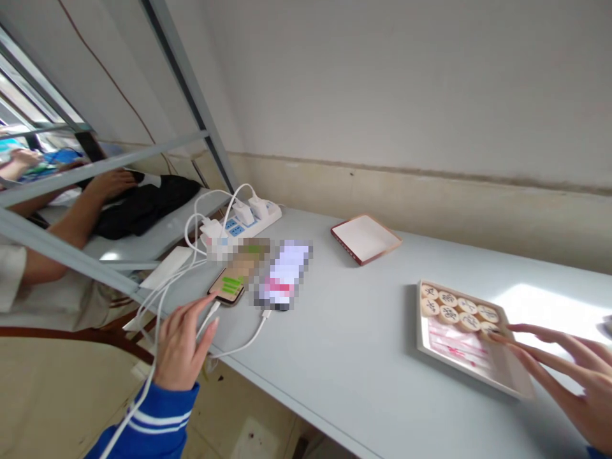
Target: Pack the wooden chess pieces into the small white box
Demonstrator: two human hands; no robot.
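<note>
My left hand (pixel 179 347) is at the table's near left edge, fingers apart, its index fingertip at the lower corner of a phone (pixel 229 284) with a lit screen and a cable plugged in. A second phone (pixel 285 274) lies to the right of it, also cabled. On the right, my right hand (pixel 568 370) reaches over an open white box (pixel 507 376), its fingers extended, fingertips at a round wooden piece (pixel 488 330). Two rows of such pieces with dark characters fill the box's far side. A clear packet with pink marks (pixel 459 344) lies below them.
A shallow box lid (pixel 366 239) lies near the wall. A white power strip (pixel 253 220) with chargers and loose cables stands at the back left. Beyond the grey metal frame (pixel 182 143), another person's arm (pixel 71 236) rests near dark cloth (pixel 148 204).
</note>
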